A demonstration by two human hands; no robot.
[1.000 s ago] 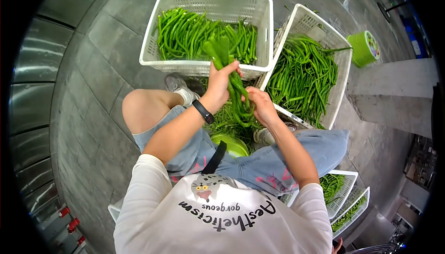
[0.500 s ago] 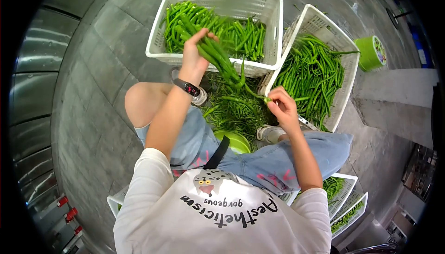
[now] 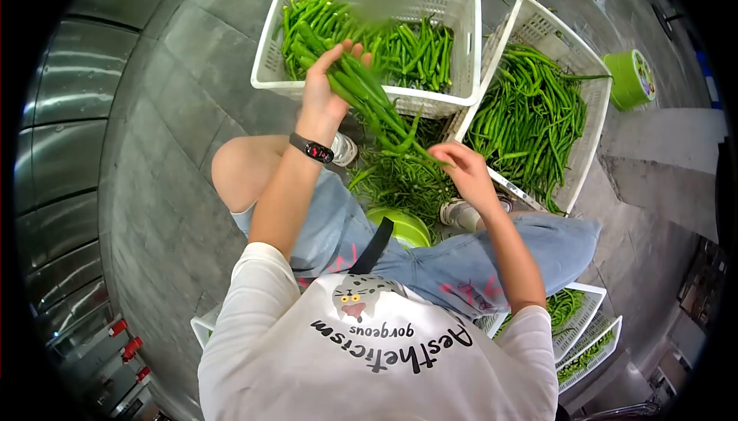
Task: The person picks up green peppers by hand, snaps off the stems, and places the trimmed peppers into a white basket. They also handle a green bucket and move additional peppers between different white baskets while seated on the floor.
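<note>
My left hand (image 3: 327, 86), a fitness band on its wrist, is wrapped around a bunch of long green chili peppers (image 3: 369, 98). It is above the front edge of a white crate (image 3: 369, 96) holding many peppers in rows. The bunch slants down to the right, towards my right hand (image 3: 465, 171). My right fingers are closed at the thin lower end of a pepper; the exact contact is small and partly hidden. Below, between my feet, lies a heap of thin green stems and scraps (image 3: 403, 186).
A second white crate (image 3: 596, 125) of loose green peppers (image 3: 526, 113) stands to the right. Beyond it is a green tub (image 3: 629, 79). A green round object (image 3: 403, 229) shows between my legs. More white crates (image 3: 588, 313) with greens are at lower right.
The view has shifted slightly, so the crates appear farther right. My right fingers have moved a little closer to the bunch; my left hand still grips it.
</note>
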